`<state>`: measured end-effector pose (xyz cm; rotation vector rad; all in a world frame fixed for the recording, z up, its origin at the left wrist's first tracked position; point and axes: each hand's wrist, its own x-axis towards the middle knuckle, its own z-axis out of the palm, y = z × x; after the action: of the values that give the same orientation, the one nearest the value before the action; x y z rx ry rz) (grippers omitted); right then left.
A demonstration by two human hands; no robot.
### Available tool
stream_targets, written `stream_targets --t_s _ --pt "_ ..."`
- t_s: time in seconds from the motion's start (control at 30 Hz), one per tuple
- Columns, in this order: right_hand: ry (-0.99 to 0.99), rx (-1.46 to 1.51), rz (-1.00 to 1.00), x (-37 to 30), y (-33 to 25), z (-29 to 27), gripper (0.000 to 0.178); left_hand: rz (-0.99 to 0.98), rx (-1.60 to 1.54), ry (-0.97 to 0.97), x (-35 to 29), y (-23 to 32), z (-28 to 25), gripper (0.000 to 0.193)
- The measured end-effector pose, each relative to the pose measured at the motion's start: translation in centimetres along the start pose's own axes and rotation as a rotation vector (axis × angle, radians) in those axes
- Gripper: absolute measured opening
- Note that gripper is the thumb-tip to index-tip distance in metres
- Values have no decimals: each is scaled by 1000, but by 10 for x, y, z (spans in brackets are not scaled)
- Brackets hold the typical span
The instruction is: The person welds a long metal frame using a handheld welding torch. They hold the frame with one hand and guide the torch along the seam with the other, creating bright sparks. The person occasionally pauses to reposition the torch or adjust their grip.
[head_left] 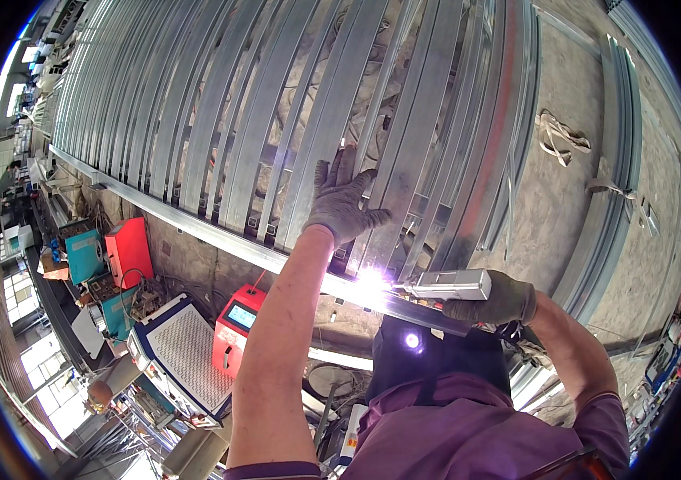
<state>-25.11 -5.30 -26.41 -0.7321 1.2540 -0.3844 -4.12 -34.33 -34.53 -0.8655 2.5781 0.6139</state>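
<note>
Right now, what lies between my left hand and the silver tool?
In the head view, grey metal bars lie there; bright glare shines beside the silver tool.

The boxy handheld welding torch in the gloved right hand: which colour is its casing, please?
The torch's boxy casing is silver-grey; it shows best in the head view.

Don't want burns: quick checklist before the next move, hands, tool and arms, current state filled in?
1. Right hand gripping the handheld tool: ok, closed on its rear part.
2. Left hand away from the flare: ok, spread open over the metal tubes, apart from the light.
3. Both hands gloved: ok, grey gloves on each.
4. Arms covered: not ok, left forearm and right forearm are bare.
5. Tool tip touching the long rail: cannot tell, glare hides it.
</note>
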Motion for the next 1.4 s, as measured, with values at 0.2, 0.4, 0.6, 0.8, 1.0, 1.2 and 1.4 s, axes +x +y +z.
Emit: stream_targets --t_s 0.2,0.4,0.6,0.8,1.0,1.2,1.4 --pt "13 36 -70 1 11 2 69 -8 -17 -15 0 0 -2 106" --pt "24 47 -84 3 20 3 70 -2 -22 -7 0 -1 -3 105" --pt "36 52 -90 2 26 4 73 -6 -7 -10 1 -2 0 103" --pt "44 32 -86 1 29 4 73 -5 -4 -12 2 -4 2 105" --pt "45 76 -33 -3 23 4 73 -10 -1 -20 2 -5 1 104" --pt "51 27 -6 -11 22 6 70 -2 6 -27 3 -5 1 105" --pt "150 -18 -69 -18 29 19 62 3 -13 11 1 -2 -3 103"
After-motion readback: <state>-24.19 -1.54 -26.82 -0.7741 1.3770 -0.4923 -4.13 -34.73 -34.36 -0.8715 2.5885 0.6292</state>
